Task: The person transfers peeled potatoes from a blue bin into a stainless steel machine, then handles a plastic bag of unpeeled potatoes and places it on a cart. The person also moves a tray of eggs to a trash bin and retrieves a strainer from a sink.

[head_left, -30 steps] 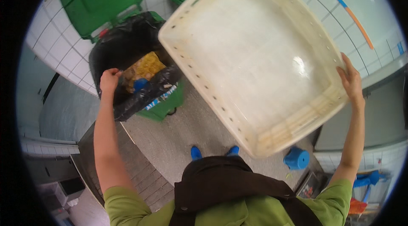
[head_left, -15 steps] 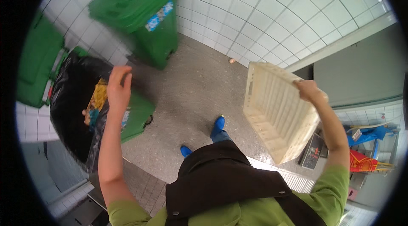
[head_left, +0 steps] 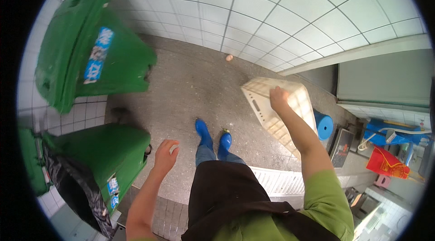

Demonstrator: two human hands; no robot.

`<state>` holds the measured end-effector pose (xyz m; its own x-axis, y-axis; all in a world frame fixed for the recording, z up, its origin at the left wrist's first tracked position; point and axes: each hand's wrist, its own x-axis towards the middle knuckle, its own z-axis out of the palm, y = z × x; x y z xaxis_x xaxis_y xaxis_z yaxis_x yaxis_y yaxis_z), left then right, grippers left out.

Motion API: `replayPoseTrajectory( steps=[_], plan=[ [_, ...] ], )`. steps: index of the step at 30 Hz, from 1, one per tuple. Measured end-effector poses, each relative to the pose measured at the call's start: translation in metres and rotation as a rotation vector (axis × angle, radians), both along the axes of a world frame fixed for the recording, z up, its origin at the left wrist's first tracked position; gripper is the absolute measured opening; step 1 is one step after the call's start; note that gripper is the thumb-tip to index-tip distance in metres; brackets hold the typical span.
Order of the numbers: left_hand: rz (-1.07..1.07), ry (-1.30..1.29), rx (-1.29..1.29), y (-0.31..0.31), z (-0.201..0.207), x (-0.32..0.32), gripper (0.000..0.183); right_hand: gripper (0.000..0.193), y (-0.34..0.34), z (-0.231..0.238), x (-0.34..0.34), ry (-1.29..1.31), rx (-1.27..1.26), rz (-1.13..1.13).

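My right hand (head_left: pixel 279 98) is closed round the rim of a cream-coloured plastic crate (head_left: pixel 274 121). The crate hangs tilted, its latticed side and slotted end wall showing, to the right of my blue boots (head_left: pixel 202 128). My left hand (head_left: pixel 166 157) holds nothing, and its thumb and fingers are apart. Close to its left stands an open green wheeled bin (head_left: pixel 102 150), lined with a black plastic bag (head_left: pixel 68 184). What lies inside that bin is mostly hidden.
A lidded green bin (head_left: pixel 122 60) stands against the tiled wall at far left. One small pale lump (head_left: pixel 229 57) lies by the wall. On the right are a blue cylinder (head_left: pixel 323 125), a dark flat device (head_left: pixel 343 147) and a red cloth-like item (head_left: pixel 386 162). A drain grate (head_left: pixel 276 180) crosses the floor.
The view has turned right, so both bins sit farther left. The crate has swung round, showing its outer side and uncovering the blue cylinder. My left hand has moved away from the bin's opening.
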<state>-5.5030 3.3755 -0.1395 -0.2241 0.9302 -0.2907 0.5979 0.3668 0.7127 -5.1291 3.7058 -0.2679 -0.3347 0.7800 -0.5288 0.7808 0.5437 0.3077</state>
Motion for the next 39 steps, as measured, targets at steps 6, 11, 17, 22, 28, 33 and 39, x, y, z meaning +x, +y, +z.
replayPoseTrajectory(
  steps=[6, 11, 17, 22, 28, 33, 39],
  plan=[
    [0.141, -0.429, -0.297, 0.130, -0.134, 0.034, 0.022, 0.016, 0.029, -0.046, -0.075, -0.185, -0.054, 0.207],
    [0.343, -0.942, -0.741, 0.239, -0.227, 0.107, 0.030, 0.045, 0.041, -0.005, -0.080, 0.144, -0.300, 0.082],
    [0.013, -0.440, -0.477, 0.306, -0.371, 0.122, 0.034, 0.079, 0.005, 0.055, 0.018, 0.643, 0.025, -0.292],
    [-0.180, 0.078, -0.354, 0.419, -0.429, 0.093, 0.044, 0.082, -0.020, 0.005, 0.073, 0.580, 0.176, -0.150],
    [-0.458, 0.512, -0.273, 0.513, -0.559, 0.101, 0.064, 0.064, -0.010, -0.022, 0.094, 0.841, 0.074, -0.138],
    [-0.308, 0.505, -0.280, 0.505, -0.646, 0.119, 0.057, 0.063, 0.001, -0.028, 0.101, 0.781, 0.039, -0.198],
    [0.084, 0.070, -0.336, 0.372, -0.625, 0.113, 0.040, 0.065, 0.015, -0.021, 0.113, 0.765, -0.016, -0.123]
  ],
)
